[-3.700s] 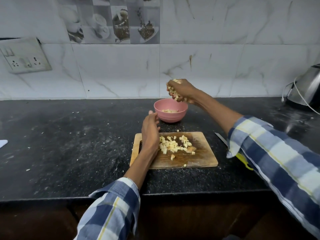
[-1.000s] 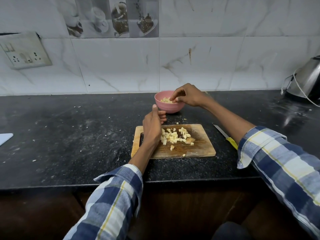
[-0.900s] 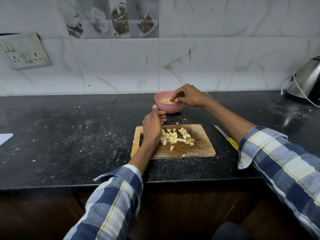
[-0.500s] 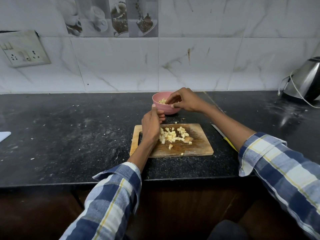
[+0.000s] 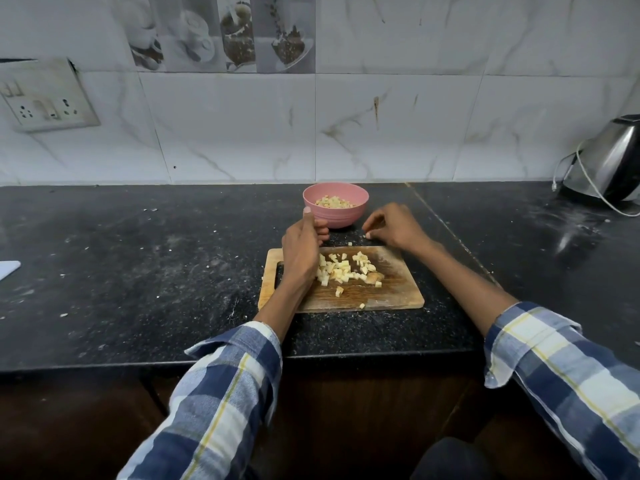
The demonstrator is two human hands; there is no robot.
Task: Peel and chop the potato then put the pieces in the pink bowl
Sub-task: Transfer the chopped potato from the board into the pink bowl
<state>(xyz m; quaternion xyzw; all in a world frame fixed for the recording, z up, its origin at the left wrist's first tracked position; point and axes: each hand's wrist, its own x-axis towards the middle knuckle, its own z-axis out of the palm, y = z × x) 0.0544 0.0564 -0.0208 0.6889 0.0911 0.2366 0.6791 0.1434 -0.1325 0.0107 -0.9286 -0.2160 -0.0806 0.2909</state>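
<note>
A pink bowl [image 5: 335, 211] with potato cubes in it stands on the black counter behind a wooden cutting board [image 5: 391, 296]. A heap of chopped potato pieces [image 5: 343, 270] lies on the board. My left hand [image 5: 301, 252] stands on its edge on the board's left part, palm against the heap and fingertips close to the bowl. My right hand [image 5: 393, 228] is low over the counter between bowl and board, its curled fingertips pinching a small stray potato piece [image 5: 367, 236]. Another stray piece [image 5: 349, 243] lies just left of it.
A steel kettle [image 5: 613, 161] with a white cord stands at the far right by the tiled wall. A wall socket [image 5: 45, 95] is at the left. A white object [image 5: 8, 268] pokes in at the left edge. The counter's front edge runs under my forearms.
My right hand has left the bowl and dropped to the counter just in front of it. The left hand has stayed beside the heap.
</note>
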